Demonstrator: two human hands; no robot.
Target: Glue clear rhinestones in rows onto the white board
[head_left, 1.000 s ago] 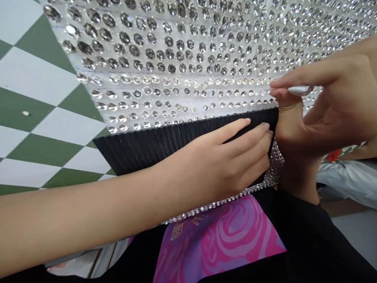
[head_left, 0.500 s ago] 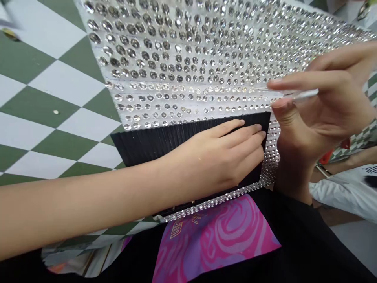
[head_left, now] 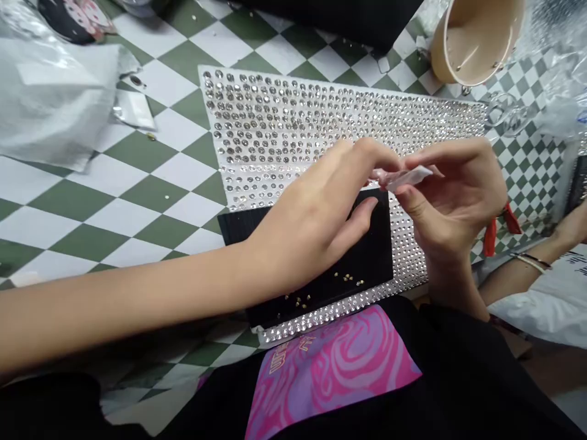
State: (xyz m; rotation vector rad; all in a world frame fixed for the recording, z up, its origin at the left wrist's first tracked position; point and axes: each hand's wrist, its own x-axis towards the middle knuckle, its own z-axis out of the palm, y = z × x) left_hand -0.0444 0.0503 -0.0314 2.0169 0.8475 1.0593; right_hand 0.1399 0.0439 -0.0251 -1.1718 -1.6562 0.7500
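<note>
My right hand (head_left: 454, 195) pinches a small white, pinkish-ended piece (head_left: 408, 178) between thumb and forefinger; its exact kind is unclear. My left hand (head_left: 316, 208) reaches across to it, with the forefinger at the piece and right fingertips. Its thumb stands apart below, while the other fingers are mostly hidden. Beneath both hands lies a white sheet (head_left: 257, 160) covered with rows of clear rhinestones. A flat black board (head_left: 376, 250) rests on that sheet under my left hand. Several small gold-coloured stones (head_left: 347, 277) are scattered on the board's near part.
A beige cup (head_left: 443, 55) stands at the back right beside crumpled clear plastic (head_left: 564, 91). White packaging (head_left: 55, 104) lies at the left on the green-and-white checked surface (head_left: 119, 201). A black object (head_left: 330, 18) is at the back. Another person's arm (head_left: 541, 253) shows at right.
My left hand has lifted off the black board and moved up to the piece in my right hand. The view has shifted back, showing more of the surface.
</note>
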